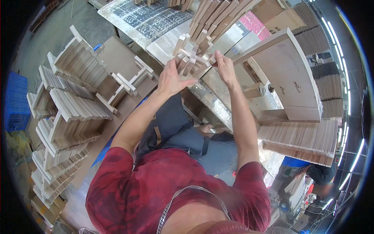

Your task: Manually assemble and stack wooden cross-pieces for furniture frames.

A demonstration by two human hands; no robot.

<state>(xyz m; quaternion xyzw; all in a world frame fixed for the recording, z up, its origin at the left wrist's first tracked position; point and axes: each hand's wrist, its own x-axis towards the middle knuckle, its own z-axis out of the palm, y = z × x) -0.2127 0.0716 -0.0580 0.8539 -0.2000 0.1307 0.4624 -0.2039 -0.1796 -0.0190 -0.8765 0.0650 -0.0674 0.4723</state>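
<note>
Both my hands reach forward to the near edge of a worktable. Between them is a cluster of short, pale wooden pieces (191,60), some crossing each other. My left hand (170,79) is closed at the left side of this cluster, its thumb pointing right along the lower edge. On the right side, my right hand (225,69) pinches the end of a short wooden piece, thumb and fingers together. Just beyond, long wooden strips (212,19) lie in a bundle pointing away from me. Which pieces are joined and which lie loose I cannot tell.
Stacks of pale wooden slats (78,103) fill a brown surface to my left. A wooden panel (278,74) stands on the right of the worktable (218,91), above a row of stacked boards (300,140). A blue crate (16,101) is far left. Another person (321,173) is at lower right.
</note>
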